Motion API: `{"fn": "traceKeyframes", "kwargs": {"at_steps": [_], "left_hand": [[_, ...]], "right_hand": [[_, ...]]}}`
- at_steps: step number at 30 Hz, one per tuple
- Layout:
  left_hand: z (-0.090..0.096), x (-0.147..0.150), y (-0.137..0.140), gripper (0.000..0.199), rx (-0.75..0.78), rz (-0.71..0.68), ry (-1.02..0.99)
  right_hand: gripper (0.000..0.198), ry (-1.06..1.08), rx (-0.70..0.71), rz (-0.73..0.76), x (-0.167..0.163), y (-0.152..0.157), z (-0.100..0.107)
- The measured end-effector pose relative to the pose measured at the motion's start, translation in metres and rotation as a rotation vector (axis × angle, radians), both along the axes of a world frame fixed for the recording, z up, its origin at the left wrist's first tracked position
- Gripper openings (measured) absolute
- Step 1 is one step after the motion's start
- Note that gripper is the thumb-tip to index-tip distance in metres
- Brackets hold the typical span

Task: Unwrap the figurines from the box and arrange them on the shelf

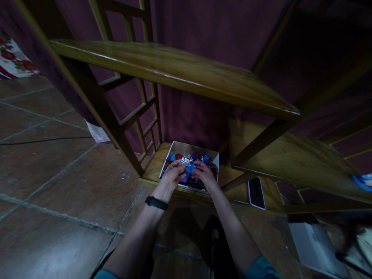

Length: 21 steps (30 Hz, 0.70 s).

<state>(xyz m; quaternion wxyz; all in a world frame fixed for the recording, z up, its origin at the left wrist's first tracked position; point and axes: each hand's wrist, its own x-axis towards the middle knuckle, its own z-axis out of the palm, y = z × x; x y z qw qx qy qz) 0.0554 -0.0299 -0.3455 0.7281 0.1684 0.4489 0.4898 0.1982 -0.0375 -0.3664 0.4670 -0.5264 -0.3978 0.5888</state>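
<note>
A white open box (215,158) sits on the lowest wooden shelf, filled with several small colourful items in blue, red and dark tones. Just over it, my left hand (173,173) and my right hand (204,173) hold a small blue and white figure (190,167) between their fingers. The left fingers close on the figure's left side, near its pale upper part. On its right side, the right fingertips pinch the blue lower part. The exact kind of figure is too small to make out. A dark band (157,202) circles my left wrist.
A thick wooden shelf board (174,71) spans above my hands. At the right on the low shelf lies a phone (256,193) with a pale purple edge. A blue object (363,181) rests at the far right. Slatted wood (142,112) stands at left; tiled floor (58,186) extends beyond.
</note>
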Motion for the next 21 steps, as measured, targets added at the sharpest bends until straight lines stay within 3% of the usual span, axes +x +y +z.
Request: {"fn": "traceKeyframes", "kwargs": {"at_steps": [10, 21], "left_hand": [[-0.004, 0.014, -0.005, 0.029, -0.006, -0.037, 0.009], [-0.007, 0.016, -0.006, 0.020, 0.046, 0.007, 0.011]], "right_hand": [[0.036, 0.056, 0.027, 0.017, -0.002, -0.003, -0.001], [0.033, -0.264, 0.136, 0.031, 0.002, -0.004, -0.010]]}}
